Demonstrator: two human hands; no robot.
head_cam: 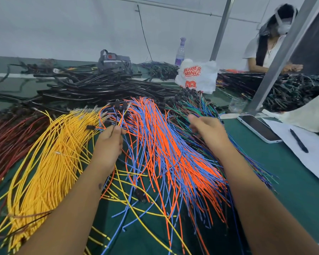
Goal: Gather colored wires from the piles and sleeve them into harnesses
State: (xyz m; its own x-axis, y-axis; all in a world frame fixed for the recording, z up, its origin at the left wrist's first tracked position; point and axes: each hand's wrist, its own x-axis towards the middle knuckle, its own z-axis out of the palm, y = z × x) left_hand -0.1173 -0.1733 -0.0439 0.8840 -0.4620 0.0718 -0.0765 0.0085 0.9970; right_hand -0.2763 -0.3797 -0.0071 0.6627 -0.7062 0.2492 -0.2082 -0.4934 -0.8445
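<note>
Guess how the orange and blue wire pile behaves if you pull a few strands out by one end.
Probably floppy: the orange and blue wires curve and drape over the green mat. Likely to snag, since strands cross each other and yellow wires underneath. Probably light: the left hand holds several up in a fingertip pinch.

From my seat, my right hand (204, 128) shows me only its back, so whatever its curled fingers have in the green and purple wires (195, 107) is hidden from me. The yellow wires (50, 153) and dark red wires (9, 137) run off the left and bottom edges. My left hand (110, 142) pinches a few thin wires, but their number is too fine to count.
</note>
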